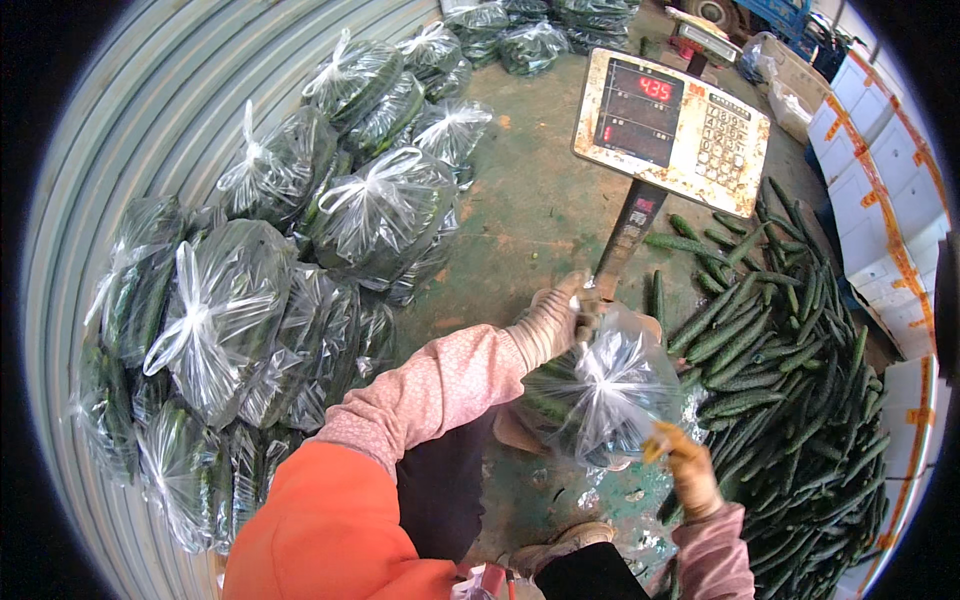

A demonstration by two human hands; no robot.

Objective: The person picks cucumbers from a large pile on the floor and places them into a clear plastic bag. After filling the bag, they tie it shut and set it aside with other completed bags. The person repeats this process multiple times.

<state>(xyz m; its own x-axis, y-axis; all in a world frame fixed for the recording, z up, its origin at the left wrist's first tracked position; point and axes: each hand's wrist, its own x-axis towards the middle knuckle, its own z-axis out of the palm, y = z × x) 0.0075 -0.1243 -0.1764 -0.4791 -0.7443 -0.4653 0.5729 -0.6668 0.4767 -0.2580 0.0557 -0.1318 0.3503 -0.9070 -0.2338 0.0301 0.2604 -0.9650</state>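
A clear plastic bag of cucumbers [604,386] rests on the platform of an electronic scale, its top gathered into a knot. At the bag's far left side is my left hand [551,319], gloved and closed on a twisted end of the plastic. My right hand [686,465], in a yellowish glove, pinches another end at the near right. Plastic stretches from the knot towards both hands. Beyond the bag, the scale's post [630,225] carries a stained display panel [671,131] with lit red digits and a keypad. Most of the platform is hidden under the bag.
A large heap of loose cucumbers [787,397] covers the floor on the right, beside stacked white boxes [870,202] with orange tape. Several tied bags of cucumbers [225,322] line the corrugated metal wall [97,165] on the left. Another scale [701,37] stands at the back.
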